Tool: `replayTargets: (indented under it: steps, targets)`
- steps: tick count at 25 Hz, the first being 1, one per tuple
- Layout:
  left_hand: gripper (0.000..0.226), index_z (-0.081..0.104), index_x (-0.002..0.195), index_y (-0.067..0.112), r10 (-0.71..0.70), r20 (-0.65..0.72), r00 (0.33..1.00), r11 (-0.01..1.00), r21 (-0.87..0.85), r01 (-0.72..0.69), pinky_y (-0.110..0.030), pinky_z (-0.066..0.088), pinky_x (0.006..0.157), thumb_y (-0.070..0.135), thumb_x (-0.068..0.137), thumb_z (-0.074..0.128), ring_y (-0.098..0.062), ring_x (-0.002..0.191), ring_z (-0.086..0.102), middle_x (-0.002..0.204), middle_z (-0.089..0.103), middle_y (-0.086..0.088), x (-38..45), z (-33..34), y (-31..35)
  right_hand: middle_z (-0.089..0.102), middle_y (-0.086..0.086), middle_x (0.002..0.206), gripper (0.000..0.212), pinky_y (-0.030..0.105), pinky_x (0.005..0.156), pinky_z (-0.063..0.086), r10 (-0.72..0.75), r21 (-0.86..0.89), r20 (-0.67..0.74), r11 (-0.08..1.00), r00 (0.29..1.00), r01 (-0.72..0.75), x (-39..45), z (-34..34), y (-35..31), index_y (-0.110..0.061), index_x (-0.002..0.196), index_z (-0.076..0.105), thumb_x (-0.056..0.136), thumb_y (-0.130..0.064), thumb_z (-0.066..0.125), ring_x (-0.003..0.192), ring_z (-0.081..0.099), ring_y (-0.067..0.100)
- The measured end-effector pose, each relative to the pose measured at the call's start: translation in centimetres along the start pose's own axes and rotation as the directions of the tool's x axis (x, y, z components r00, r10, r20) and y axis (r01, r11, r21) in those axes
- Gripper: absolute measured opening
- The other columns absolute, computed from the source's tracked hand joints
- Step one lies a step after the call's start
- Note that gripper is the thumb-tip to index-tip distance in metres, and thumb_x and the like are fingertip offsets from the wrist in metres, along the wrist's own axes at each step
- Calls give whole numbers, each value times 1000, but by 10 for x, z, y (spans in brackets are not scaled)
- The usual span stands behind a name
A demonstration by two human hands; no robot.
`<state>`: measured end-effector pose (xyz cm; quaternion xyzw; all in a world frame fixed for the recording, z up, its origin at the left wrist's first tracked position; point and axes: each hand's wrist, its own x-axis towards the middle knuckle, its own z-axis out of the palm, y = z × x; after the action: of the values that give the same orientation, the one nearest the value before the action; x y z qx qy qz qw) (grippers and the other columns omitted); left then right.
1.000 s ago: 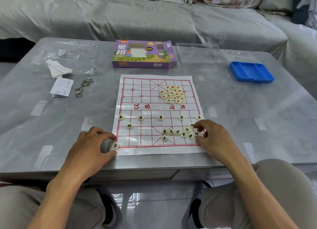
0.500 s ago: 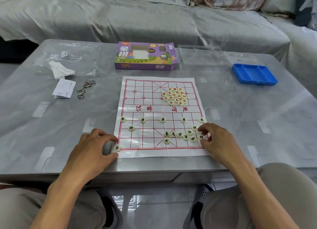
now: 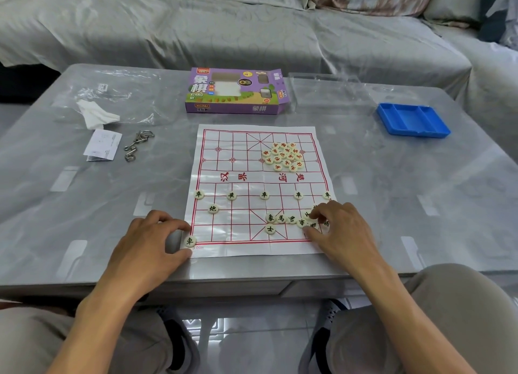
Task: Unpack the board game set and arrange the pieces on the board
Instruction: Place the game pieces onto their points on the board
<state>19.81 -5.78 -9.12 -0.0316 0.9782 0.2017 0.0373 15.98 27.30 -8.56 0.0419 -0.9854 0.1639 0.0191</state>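
The paper board (image 3: 232, 149) with red lines lies flat mid-table. Red-lettered pieces (image 3: 283, 156) sit heaped on its far right part. Five black-lettered pieces (image 3: 264, 195) stand in a row on the near half, with one cannon piece (image 3: 213, 208) below them at the left. A loose cluster of black pieces (image 3: 281, 219) lies near the lower right. My right hand (image 3: 344, 233) arches over that cluster, thumb and forefinger pinched around one piece. My left hand (image 3: 151, 242) rests at the board's near left corner, fingertips apart on either side of a chariot piece (image 3: 190, 241).
The purple game box (image 3: 235, 92) lies behind the board, with a clear lid (image 3: 322, 90) to its right. A blue tray (image 3: 412, 120) sits far right. At the left are a plastic bag (image 3: 112, 102), white tissue (image 3: 95, 116), a folded leaflet (image 3: 102, 145) and metal ring puzzles (image 3: 137, 145).
My right hand's thumb and forefinger have drawn closer together over the lower right pieces. My left hand has stayed at the corner by the chariot piece.
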Motion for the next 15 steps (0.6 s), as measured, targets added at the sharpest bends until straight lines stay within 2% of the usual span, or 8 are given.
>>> replayTargets:
  steps: [6, 9, 15]
  targets:
    - [40, 60, 117, 42, -2, 3, 1000, 1000, -8, 2, -29, 41, 84, 44, 79, 72, -13, 117, 36, 121, 45, 16, 1, 0, -1, 62, -12, 104, 18, 23, 74, 40, -7, 48, 47, 999, 999, 4, 0, 2, 0, -28, 105, 63, 87, -30, 65, 97, 45, 9]
    - [39, 60, 117, 43, -3, 9, 1000, 1000, 2, 3, -28, 40, 84, 45, 79, 71, -13, 117, 36, 121, 44, 17, 1, 0, 0, 60, -14, 102, 20, 22, 73, 38, 2, 92, 62, 996, 998, -8, -1, 1, 0, -29, 105, 62, 86, -31, 66, 96, 45, 8]
    - [39, 60, 117, 42, -7, 16, 1000, 1000, 7, 7, -28, 41, 85, 44, 80, 71, -14, 117, 36, 121, 45, 15, 1, -1, 1, 62, -13, 105, 16, 26, 77, 43, -3, 69, 88, 998, 996, -3, -1, 4, 0, -30, 103, 62, 88, -29, 63, 98, 45, 9]
